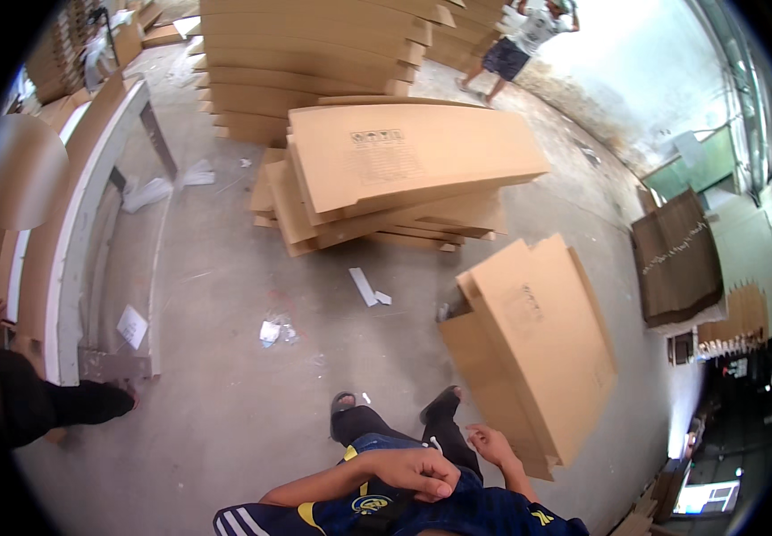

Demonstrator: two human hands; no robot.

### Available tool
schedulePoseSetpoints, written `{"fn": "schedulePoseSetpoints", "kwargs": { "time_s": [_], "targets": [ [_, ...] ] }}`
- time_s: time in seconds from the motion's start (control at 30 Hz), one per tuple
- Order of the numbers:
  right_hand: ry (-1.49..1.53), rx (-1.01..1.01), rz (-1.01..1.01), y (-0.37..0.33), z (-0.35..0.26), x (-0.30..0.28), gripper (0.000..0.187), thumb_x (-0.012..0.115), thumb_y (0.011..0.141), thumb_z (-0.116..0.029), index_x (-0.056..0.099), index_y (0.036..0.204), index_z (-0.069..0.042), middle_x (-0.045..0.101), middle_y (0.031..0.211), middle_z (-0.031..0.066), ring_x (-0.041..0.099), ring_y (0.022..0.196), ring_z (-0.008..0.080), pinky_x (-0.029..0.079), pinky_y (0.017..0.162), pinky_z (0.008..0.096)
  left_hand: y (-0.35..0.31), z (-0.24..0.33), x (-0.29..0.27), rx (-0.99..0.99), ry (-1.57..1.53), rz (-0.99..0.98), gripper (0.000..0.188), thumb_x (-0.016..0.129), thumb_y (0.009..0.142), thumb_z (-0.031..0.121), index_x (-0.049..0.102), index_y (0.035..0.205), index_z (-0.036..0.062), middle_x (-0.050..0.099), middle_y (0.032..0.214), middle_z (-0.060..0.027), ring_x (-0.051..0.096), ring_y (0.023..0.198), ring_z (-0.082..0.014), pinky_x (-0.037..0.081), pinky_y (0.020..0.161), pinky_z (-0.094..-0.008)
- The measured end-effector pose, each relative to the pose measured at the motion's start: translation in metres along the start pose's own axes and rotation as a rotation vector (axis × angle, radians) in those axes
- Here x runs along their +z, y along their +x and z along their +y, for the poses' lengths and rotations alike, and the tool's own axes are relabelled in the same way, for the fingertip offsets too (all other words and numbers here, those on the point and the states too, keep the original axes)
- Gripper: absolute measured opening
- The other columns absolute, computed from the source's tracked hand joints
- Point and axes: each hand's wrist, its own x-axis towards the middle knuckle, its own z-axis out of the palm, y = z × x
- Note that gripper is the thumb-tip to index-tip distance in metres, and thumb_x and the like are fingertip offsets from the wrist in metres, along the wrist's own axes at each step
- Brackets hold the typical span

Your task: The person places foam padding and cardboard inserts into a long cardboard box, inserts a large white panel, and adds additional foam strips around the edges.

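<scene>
My left hand is held in front of my waist, its fingers curled into a loose fist. Whatever may be inside that fist is hidden. My right hand hangs lower and to the right, fingers slightly bent and apart, with nothing visible in it. Beside my right hand stands a large brown cardboard carton, tilted in view and apart from the fingers. Farther ahead, several flattened cartons lie in a skewed pile on the floor.
A tall stack of flat cardboard rises behind the pile. At left, a person stands by a white-framed table. Another person is at the far wall. Dark bundled cardboard sits at right; paper scraps litter the floor.
</scene>
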Motion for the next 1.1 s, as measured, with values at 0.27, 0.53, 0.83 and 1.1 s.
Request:
{"fn": "schedulePoseSetpoints", "kwargs": {
  "time_s": [0.27,0.53,0.83,1.1],
  "targets": [
    [0.174,0.065,-0.043,0.072,0.031,-0.009,0.027,0.06,0.098,-0.02,0.069,0.121,-0.01,0.077,0.092,0.0122,0.075,0.088,0.0227,0.057,0.079,0.0345,0.006,0.073,-0.012,-0.064,0.1,0.281,0.037,0.059,0.105,0.031,0.056,0.083,0.0022,0.052,0.065,0.0004,0.049,0.056,-0.0076,0.039,0.054,-0.0255],
    [-0.342,-0.456,-0.292,0.282,-0.109,0.021,0.033,0.062,0.093,-0.034,0.072,0.118,-0.016,0.073,0.092,0.0189,0.071,0.089,0.0378,0.056,0.08,0.0467,-0.018,0.144,-0.005,0.148,0.219,0.756,0.033,0.064,0.102,0.028,0.058,0.085,0.0007,0.056,0.065,-0.0028,0.052,0.051,-0.0086,0.038,0.049,-0.0247],
    [-0.128,-0.901,-0.316,0.424,-0.512,0.032,0.033,0.055,0.098,-0.024,0.068,0.122,-0.005,0.076,0.097,0.0138,0.074,0.09,0.0258,0.056,0.082,0.0376,-0.117,0.201,-0.04,0.71,0.389,0.845,0.023,0.069,0.098,0.022,0.062,0.1,0.0,0.059,0.076,-0.0062,0.057,0.065,-0.0144,0.048,0.07,-0.031],
    [-0.564,-0.712,-0.634,0.53,-0.602,0.138,0.035,0.056,0.097,-0.03,0.071,0.122,-0.009,0.076,0.092,0.0105,0.074,0.085,0.0226,0.057,0.078,0.036,-0.296,0.347,-0.047,0.636,0.616,0.939,0.031,0.074,0.094,0.03,0.065,0.103,0.0016,0.066,0.075,-0.0059,0.065,0.081,-0.0242,0.046,0.091,-0.0424]
  ]
}}
